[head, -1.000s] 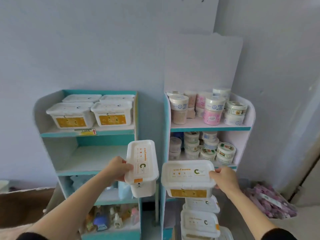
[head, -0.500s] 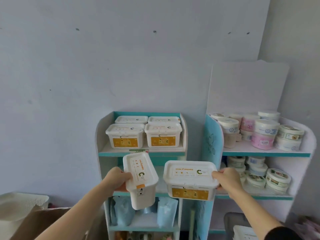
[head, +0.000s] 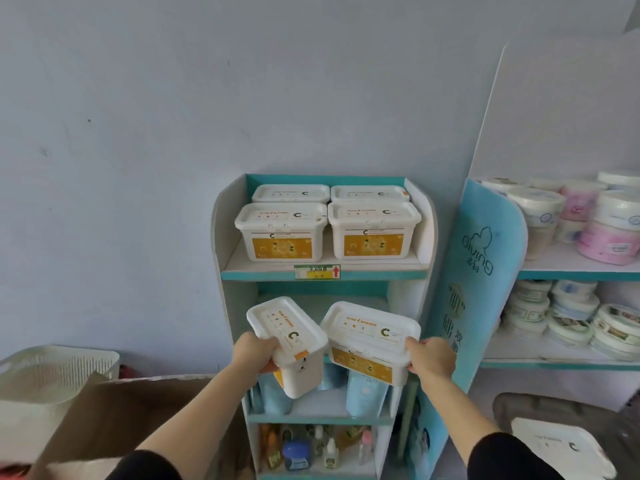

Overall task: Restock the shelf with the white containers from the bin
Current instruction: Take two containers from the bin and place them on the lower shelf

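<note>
I see my left hand (head: 254,351) gripping a tilted white container (head: 289,341) by its end. My right hand (head: 431,356) grips a second container (head: 370,339) by its right edge. The two are held just beside each other in front of the second tier of the teal shelf (head: 381,274). Four matching containers (head: 282,233) fill the top tier. Lower right, the dark bin (head: 505,407) holds one more container (head: 557,445). Round tubs (head: 606,237) crowd the neighbouring rack (head: 485,271), and a pale basket (head: 59,368) sits far left.

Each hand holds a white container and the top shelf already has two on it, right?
Not two: the head view shows four white containers on the top shelf, two in front, two behind. The left hand and right hand do each hold one.
</note>
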### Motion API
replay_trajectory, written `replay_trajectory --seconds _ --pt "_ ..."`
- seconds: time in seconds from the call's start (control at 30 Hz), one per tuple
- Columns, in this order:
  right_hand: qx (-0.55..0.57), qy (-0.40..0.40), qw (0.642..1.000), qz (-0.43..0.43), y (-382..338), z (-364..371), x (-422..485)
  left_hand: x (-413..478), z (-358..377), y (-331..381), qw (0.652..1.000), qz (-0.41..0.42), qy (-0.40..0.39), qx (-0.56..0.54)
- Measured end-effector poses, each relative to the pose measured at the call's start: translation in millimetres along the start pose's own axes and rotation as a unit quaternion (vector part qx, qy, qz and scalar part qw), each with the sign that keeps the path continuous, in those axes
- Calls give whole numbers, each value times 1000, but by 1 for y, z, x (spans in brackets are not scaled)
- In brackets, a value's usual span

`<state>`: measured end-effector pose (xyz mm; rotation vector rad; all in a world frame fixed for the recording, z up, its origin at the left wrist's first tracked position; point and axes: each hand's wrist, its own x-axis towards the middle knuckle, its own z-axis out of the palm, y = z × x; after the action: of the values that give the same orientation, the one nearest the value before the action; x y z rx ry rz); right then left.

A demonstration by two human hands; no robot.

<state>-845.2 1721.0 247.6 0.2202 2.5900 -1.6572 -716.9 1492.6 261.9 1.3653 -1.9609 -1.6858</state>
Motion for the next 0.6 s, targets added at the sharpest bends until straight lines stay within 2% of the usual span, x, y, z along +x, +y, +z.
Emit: replay_trajectory --seconds 0.17,0.37,0.6 --pt "5 13 1000 -2 15 47 28 48 25 -15 999 -23 20 -44" --pt "25 5 999 -21 15 87 64 95 42 -10 995 1 55 -85" --pt "6 22 998 -60 9 114 94 129 52 -7 994 1 72 -78"
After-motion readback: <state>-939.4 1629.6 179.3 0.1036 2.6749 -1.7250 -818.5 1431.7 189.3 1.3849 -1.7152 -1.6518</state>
